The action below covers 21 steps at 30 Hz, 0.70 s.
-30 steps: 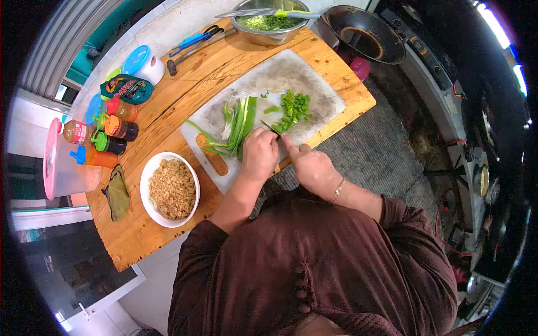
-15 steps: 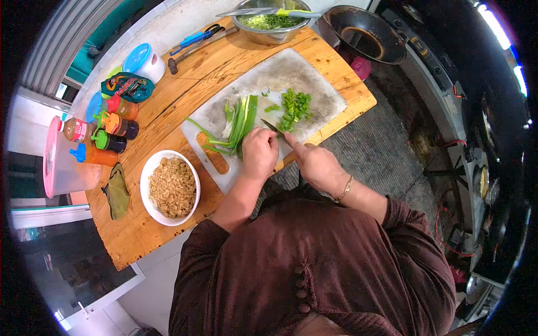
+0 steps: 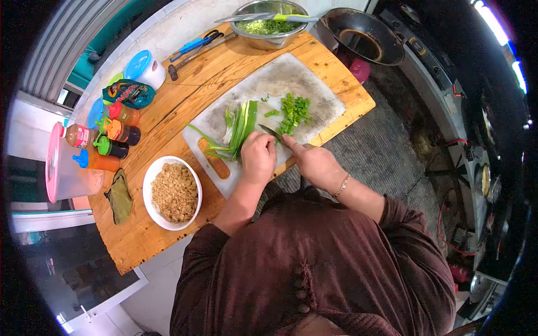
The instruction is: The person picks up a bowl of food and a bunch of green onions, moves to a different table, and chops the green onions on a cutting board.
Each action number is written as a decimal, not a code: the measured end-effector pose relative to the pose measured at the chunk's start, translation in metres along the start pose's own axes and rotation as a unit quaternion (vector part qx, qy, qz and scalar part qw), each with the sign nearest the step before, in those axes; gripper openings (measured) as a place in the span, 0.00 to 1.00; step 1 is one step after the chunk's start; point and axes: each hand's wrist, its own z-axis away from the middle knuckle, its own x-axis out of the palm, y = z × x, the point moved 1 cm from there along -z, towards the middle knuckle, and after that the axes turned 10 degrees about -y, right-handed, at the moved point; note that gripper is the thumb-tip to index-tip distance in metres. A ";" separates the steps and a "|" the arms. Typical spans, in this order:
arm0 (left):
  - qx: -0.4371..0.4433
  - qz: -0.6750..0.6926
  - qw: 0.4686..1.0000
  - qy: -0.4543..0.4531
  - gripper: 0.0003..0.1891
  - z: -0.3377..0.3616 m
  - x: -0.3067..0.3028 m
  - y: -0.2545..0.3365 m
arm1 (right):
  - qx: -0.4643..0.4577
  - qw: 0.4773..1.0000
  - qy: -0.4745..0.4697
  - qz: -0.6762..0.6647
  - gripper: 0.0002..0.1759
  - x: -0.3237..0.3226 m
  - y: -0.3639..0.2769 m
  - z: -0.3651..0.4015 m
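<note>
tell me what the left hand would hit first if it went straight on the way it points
Probably the knife in the right hand: its blade crosses just ahead of the left hand. Their height difference is unclear from this single view, so it might pass over.

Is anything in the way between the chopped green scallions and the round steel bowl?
Nothing visible stands between the chopped scallions and the steel bowl, but a lime-green-handled metal knife lies across the bowl's open top.
</note>
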 end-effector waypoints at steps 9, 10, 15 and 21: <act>0.016 -0.029 0.999 -0.026 0.01 -0.004 -0.006 -0.004 | -0.003 1.000 0.005 -0.023 0.36 -0.009 -0.007 0.016; 0.014 -0.030 0.999 -0.028 0.01 -0.004 -0.005 -0.004 | -0.005 1.000 0.008 -0.017 0.36 -0.007 -0.008 0.017; 0.020 -0.042 0.998 -0.033 0.02 -0.004 -0.005 -0.004 | -0.019 1.000 0.011 -0.020 0.37 0.002 -0.010 0.008; -0.001 -0.017 1.000 0.023 0.05 0.001 0.001 -0.001 | -0.019 0.999 0.003 -0.029 0.38 0.000 -0.007 0.006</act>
